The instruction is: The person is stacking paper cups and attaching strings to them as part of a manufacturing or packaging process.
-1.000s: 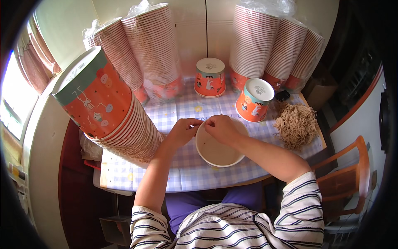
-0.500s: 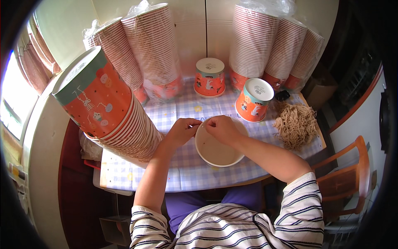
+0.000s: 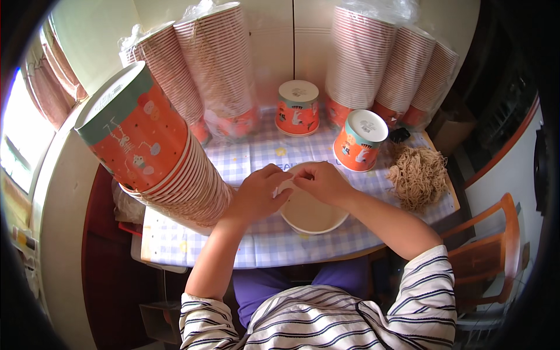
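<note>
Our fingers (image 3: 291, 182) were pinched together over the far rim of an open paper cup (image 3: 312, 213) in the middle of the frame. The left hand (image 3: 259, 195) and the right hand (image 3: 321, 181) met there, fingertips almost touching. Something small and white seemed to sit between them, but we could not tell what it was. We could not tell how tight the hold was.

The open cup stood on the table (image 3: 256, 242), which had a blue and white checked cloth. It was close to the near edge of the table, just above our lap.

Just beside our left hand, at the left of the frame, a long stack of orange cups (image 3: 154, 160) lay tipped on its side. To the upper right of our hands stood one upside-down orange cup (image 3: 360, 140). Another upside-down cup (image 3: 297, 108) stood farther up, near the middle. A pile of tan strings (image 3: 417, 175) lay at the right. Tall stacks of cups in clear bags (image 3: 379, 64) leaned on the wall at the top.

We thought a few things could go wrong. The open cup was light, so a hard pull on its rim could tip it or slide it off the near edge. Our left arm was very near the tipped stack, and a bump could make it roll.
</note>
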A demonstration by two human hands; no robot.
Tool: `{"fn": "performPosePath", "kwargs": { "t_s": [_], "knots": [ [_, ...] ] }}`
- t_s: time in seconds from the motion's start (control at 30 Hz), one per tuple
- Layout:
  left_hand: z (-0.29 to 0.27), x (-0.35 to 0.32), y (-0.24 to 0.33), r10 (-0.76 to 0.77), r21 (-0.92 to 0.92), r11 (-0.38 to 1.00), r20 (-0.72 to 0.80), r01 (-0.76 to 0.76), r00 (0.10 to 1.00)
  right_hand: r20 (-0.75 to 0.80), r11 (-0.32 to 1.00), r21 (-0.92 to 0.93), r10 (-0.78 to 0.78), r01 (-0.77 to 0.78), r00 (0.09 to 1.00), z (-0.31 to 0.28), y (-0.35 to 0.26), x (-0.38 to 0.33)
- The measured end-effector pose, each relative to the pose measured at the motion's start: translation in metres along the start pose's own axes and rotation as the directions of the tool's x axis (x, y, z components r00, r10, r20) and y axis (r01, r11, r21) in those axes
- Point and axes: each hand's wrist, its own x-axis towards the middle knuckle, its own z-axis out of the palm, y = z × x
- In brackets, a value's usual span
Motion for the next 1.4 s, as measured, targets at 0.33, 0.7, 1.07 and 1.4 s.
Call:
{"fn": "performPosePath", "kwargs": {
  "t_s": [0.33,0.7,1.07,1.4],
  "knots": [
    [-0.001,-0.007,0.018,0.293,0.194,0.941,-0.052,-0.278,0.955,0.081,0.998,0.066,-0.006,0.0,0.997,-0.008,-0.009,-0.021],
    [0.007,-0.016,0.028,0.199,0.017,0.98,-0.125,-0.198,0.972,-0.067,0.984,0.079,-0.156,0.161,0.985,0.002,-0.003,-0.036],
    [-0.004,-0.015,0.04,-0.179,-0.29,0.934,0.128,0.21,0.975,-0.098,0.911,-0.116,-0.407,0.396,0.908,-0.003,-0.002,-0.044],
    [-0.001,-0.014,0.035,-0.275,-0.347,0.876,0.213,0.336,0.938,-0.127,0.802,-0.313,-0.567,0.509,0.814,0.001,-0.004,-0.047]
  ]
}}
